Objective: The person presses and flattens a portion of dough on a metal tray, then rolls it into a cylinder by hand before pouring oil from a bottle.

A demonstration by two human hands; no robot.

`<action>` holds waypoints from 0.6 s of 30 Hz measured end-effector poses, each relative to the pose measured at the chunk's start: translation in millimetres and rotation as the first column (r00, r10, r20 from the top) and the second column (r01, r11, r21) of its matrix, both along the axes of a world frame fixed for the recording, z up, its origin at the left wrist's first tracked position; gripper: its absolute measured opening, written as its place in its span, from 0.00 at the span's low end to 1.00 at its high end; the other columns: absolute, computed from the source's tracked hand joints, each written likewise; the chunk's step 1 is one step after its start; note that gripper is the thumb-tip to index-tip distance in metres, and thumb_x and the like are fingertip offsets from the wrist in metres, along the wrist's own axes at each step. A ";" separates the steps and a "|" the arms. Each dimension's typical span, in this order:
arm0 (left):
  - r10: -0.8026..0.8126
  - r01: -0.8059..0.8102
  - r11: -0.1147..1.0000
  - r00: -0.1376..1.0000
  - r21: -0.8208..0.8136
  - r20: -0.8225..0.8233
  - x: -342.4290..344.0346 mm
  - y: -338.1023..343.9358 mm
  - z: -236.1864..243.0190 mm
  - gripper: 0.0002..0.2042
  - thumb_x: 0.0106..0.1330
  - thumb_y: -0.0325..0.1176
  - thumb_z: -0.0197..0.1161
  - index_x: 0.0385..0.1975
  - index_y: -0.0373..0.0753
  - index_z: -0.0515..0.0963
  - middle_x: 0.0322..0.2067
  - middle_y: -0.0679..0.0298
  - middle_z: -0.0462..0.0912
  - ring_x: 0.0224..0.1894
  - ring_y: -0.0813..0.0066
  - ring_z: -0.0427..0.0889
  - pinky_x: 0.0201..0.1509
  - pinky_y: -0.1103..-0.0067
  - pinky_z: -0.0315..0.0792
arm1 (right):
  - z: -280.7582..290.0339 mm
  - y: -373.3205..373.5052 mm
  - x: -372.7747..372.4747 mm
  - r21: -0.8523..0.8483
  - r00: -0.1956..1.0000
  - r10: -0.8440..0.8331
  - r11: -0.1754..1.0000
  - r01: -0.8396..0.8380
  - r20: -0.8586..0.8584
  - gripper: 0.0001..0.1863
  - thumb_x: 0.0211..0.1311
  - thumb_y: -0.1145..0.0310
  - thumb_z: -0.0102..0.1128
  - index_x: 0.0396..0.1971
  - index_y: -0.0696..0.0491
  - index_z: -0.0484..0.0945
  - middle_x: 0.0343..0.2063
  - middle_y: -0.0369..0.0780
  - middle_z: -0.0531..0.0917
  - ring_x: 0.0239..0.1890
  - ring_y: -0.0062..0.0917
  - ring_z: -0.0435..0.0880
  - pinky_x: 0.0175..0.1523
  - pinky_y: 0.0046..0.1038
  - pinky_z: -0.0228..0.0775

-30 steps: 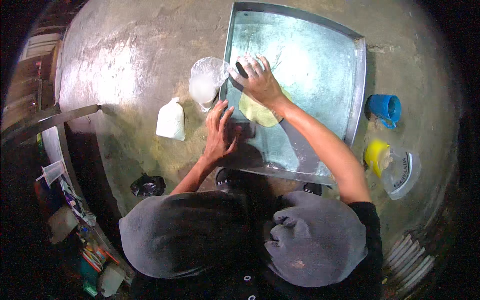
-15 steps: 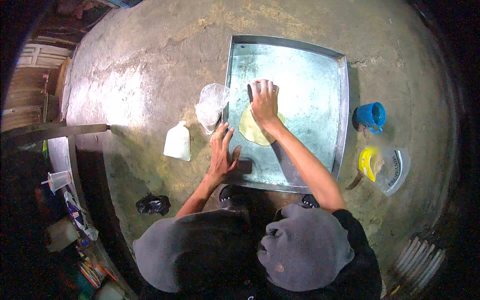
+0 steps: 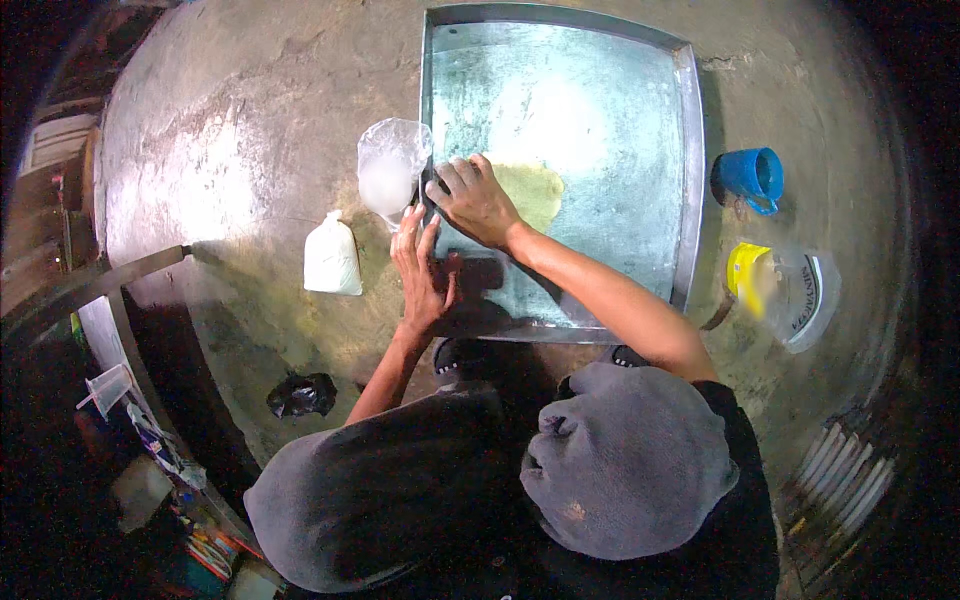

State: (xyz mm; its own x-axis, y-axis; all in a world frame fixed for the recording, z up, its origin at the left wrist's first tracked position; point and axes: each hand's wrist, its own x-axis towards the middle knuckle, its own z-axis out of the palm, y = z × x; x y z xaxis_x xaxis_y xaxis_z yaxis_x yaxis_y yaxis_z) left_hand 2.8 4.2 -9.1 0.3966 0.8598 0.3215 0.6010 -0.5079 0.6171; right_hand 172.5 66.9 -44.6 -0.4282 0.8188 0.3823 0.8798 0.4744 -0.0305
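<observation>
A wide, shallow metal tray [image 3: 610, 240] lies on the floor in front of me, with a thin, flat, pale-yellow sheet like dough [image 3: 537, 194] on its left half. Reaching across the tray, my right hand [image 3: 478, 203] is at the left rim with its fingers curled downward; what lies under them is hidden. My left hand [image 3: 424, 272] rests around the tray's lower left edge, fingers stretched and apart. Just beyond its fingertips, a clear plastic bag [image 3: 386, 180] with whitish content lies against the rim. Left of it, a tied bag of white powder [image 3: 332, 258] sits on the floor.
Right of the tray are a blue mug [image 3: 748, 176] and a clear-and-yellow plastic pouch [image 3: 790, 290]. A crumpled black plastic bag [image 3: 302, 396] lies at left. A wooden bar [image 3: 120, 275] juts in from the left; pale rods [image 3: 845, 475] lie at lower right.
My right hand has moved left off the flat sheet to the tray's left rim. My left hand stays by the rim. The whole view has shifted, with the tray now higher in it.
</observation>
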 end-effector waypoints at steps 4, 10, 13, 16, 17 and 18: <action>-0.022 0.022 1.000 1.000 0.006 -0.016 4.9 2.2 4.0 0.33 0.66 0.29 0.62 0.73 0.41 0.61 0.74 0.48 0.58 0.78 0.45 0.53 0.77 0.50 0.47 | -1.0 -2.3 1.0 -0.042 1.000 -0.023 0.999 0.022 -0.011 0.10 0.64 0.62 0.57 0.43 0.47 0.77 0.46 0.40 0.77 0.56 0.33 0.74 0.63 0.44 0.62; 0.050 -0.047 0.993 0.998 0.112 -0.025 2.1 10.8 -3.2 0.31 0.68 0.26 0.59 0.72 0.36 0.61 0.72 0.45 0.59 0.76 0.44 0.57 0.77 0.52 0.50 | 1.3 6.4 -4.4 -0.075 0.987 -0.139 0.988 0.133 -0.082 0.13 0.65 0.65 0.57 0.48 0.49 0.78 0.49 0.41 0.77 0.55 0.35 0.75 0.63 0.44 0.64; 0.069 -0.070 0.996 0.998 0.060 0.013 6.6 0.2 2.8 0.28 0.68 0.25 0.56 0.70 0.33 0.63 0.72 0.42 0.60 0.74 0.42 0.57 0.77 0.53 0.51 | 4.8 -5.4 9.7 -0.047 0.977 -0.112 0.993 0.105 -0.184 0.15 0.63 0.66 0.58 0.49 0.51 0.78 0.50 0.43 0.77 0.55 0.36 0.75 0.59 0.43 0.65; 0.047 -0.048 0.997 0.999 0.068 0.021 10.0 5.5 3.3 0.28 0.69 0.25 0.55 0.70 0.34 0.63 0.72 0.42 0.59 0.74 0.43 0.58 0.77 0.53 0.51 | -5.1 -14.4 8.8 -0.081 0.980 -0.013 0.997 -0.003 -0.196 0.16 0.64 0.66 0.57 0.51 0.52 0.77 0.52 0.45 0.77 0.56 0.36 0.75 0.60 0.43 0.67; 0.048 -0.049 0.996 0.999 0.072 0.024 7.8 5.3 2.3 0.27 0.71 0.25 0.54 0.71 0.34 0.62 0.72 0.43 0.59 0.74 0.43 0.58 0.77 0.54 0.52 | -3.7 -17.0 3.2 -0.051 0.993 0.010 0.999 -0.016 -0.121 0.17 0.65 0.65 0.57 0.53 0.52 0.77 0.53 0.45 0.77 0.58 0.37 0.75 0.61 0.44 0.66; 0.050 -0.051 0.996 0.999 0.076 0.013 5.3 5.0 1.6 0.27 0.71 0.25 0.54 0.71 0.34 0.62 0.72 0.43 0.59 0.74 0.43 0.58 0.77 0.54 0.52 | -2.2 -19.5 -1.3 -0.021 0.999 0.031 0.999 -0.032 -0.044 0.18 0.66 0.64 0.56 0.54 0.51 0.76 0.55 0.46 0.77 0.59 0.37 0.75 0.63 0.44 0.65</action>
